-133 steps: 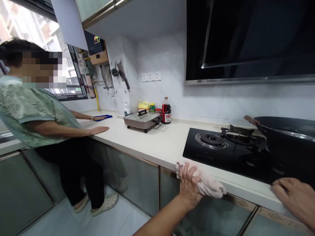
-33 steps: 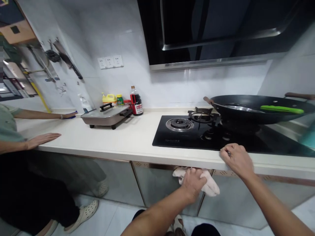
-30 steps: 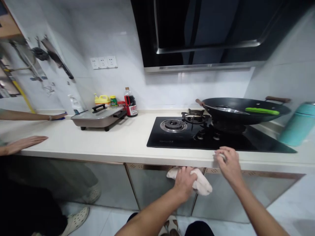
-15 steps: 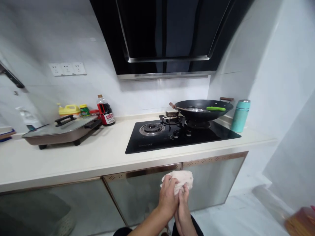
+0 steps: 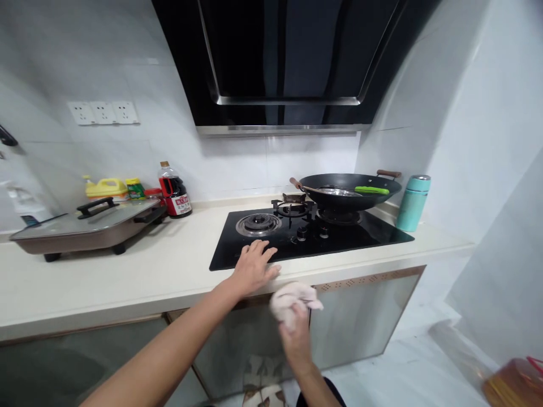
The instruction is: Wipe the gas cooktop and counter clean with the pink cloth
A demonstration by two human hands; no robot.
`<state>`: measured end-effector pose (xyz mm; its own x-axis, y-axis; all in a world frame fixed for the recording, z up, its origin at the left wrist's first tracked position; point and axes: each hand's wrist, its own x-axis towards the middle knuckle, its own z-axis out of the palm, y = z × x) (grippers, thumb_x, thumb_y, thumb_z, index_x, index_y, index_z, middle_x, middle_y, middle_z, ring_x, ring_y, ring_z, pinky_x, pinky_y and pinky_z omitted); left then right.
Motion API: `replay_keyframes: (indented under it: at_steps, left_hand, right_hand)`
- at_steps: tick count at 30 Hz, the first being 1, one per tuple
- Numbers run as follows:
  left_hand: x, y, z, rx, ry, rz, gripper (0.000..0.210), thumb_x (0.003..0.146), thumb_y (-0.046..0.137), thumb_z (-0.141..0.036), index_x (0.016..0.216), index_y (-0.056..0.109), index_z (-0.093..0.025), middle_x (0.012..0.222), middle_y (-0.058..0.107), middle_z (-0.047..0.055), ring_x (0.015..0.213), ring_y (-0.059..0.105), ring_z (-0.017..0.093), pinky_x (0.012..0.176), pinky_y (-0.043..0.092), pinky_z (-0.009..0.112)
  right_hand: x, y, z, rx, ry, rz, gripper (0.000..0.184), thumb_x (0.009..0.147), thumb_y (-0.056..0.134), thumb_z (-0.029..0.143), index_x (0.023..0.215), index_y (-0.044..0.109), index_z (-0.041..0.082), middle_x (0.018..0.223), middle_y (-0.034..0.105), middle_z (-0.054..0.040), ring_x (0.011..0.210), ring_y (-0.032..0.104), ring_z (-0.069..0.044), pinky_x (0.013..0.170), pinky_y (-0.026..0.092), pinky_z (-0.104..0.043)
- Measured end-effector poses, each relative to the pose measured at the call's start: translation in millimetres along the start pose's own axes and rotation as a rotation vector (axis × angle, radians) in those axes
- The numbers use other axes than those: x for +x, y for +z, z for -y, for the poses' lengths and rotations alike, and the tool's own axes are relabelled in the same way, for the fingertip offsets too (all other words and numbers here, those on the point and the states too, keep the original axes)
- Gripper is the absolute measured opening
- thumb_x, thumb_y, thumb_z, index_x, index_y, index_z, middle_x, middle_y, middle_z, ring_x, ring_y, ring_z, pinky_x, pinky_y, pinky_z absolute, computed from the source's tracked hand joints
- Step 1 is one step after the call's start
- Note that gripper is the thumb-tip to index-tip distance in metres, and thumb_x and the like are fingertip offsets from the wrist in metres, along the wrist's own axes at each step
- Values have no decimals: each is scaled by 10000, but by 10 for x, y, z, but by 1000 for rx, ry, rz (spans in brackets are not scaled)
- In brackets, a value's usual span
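The left hand (image 5: 253,268) — fingers spread, holding nothing — is over the front edge of one cooktop (image 5: 360,233); the right hand (image 5: 296,336) clutches one pale cloth (image 5: 291,298) before the cabinets (image 5: 348,322). Beyond: one wok (image 5: 335,203), three sockets (image 5: 103,113).

Soft light leaves the cabinets (image 5: 352,316) dim; the cloth (image 5: 288,299) is blurred.

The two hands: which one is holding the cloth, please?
The right hand, in front of the cabinet doors, grips the pale cloth. The left hand is spread without any cloth at the stove's front edge.
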<state>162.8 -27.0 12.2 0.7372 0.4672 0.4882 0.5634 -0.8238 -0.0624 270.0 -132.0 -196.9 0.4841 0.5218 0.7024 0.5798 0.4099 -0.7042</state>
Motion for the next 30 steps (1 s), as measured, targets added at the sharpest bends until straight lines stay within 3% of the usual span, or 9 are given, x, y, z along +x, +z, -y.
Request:
replay_keyframes:
  at_steps: [3, 6, 10, 13, 17, 20, 22, 26, 30]
  left_hand:
    - [83, 94, 53, 12, -60, 219, 603, 1010, 470, -580, 1489, 536, -220, 1597, 465, 177, 1472, 398, 366, 1151, 336, 596]
    - [39, 175, 17, 12, -63, 286, 681, 1026, 366, -640, 1553, 460, -221, 1651, 393, 173, 1517, 345, 355, 1189, 279, 585]
    - [8, 163, 20, 22, -47, 317, 765, 989, 396, -706, 1575, 433, -216, 1668, 359, 185, 1530, 323, 367, 1189, 270, 575]
    - [12, 172, 48, 30, -43, 290, 774, 986, 388, -719, 1571, 444, -215, 1662, 368, 190, 1525, 331, 368, 1184, 273, 567]
    - [15, 230, 70, 18, -41, 247, 791, 976, 387, -741, 1553, 474, -206, 1638, 404, 198, 1499, 366, 380, 1176, 289, 575]
    - [23, 255, 69, 27, -37, 236, 788, 976, 381, -745, 1540, 488, -205, 1629, 417, 199, 1489, 372, 388, 1160, 301, 577]
    - [31, 256, 62, 32, -39, 231, 782, 973, 389, -742, 1533, 493, -205, 1621, 428, 199, 1484, 377, 390, 1155, 305, 577]
    - [39, 255, 44, 34, -43, 234, 785, 968, 403, -743, 1530, 491, -201, 1618, 429, 199, 1483, 373, 391, 1157, 299, 579]
    - [30, 289, 37, 31, -44, 204, 778, 963, 409, -745, 1523, 498, -213, 1604, 445, 193, 1472, 378, 391, 1160, 289, 581]
  right_hand:
    - [-32, 300, -3, -293, -255, 295, 393, 832, 695, 247, 1209, 732, 351, 1242, 695, -42, 1118, 615, -321, 974, 519, -494]
    - [-7, 485, -67, -531, -365, 420, 482, 834, 719, 204, 1263, 718, 422, 1197, 725, -43, 1070, 636, -295, 938, 517, -446]
    - [181, 237, -248, -611, -438, 473, 486, 880, 702, 198, 1260, 709, 502, 1140, 753, -12, 1064, 638, -258, 974, 491, -415]
    - [383, -257, -441, -677, -405, 403, 573, 834, 719, 141, 1293, 698, 483, 1261, 716, -42, 1135, 601, -299, 1006, 468, -476]
    - [642, -1026, -826, -784, -272, 309, 592, 721, 718, 73, 1250, 743, 337, 1314, 649, -106, 1195, 528, -336, 1039, 451, -515]
    - [797, -1479, -1146, -791, -187, 166, 506, 718, 707, 135, 1216, 717, 226, 1314, 588, -158, 1240, 463, -362, 1046, 443, -544]
    - [866, -1652, -1304, -755, -146, 77, 449, 760, 690, 221, 1207, 670, 186, 1298, 561, -184, 1258, 435, -380, 1042, 432, -576]
    - [857, -1600, -1383, -646, 7, -160, 475, 794, 645, 353, 1225, 567, 170, 1307, 507, -216, 1292, 404, -414, 1053, 396, -601]
    - [584, -997, -1139, -570, 120, -298, 468, 811, 583, 343, 1237, 551, 151, 1259, 523, -230, 1232, 457, -423, 1016, 408, -609]
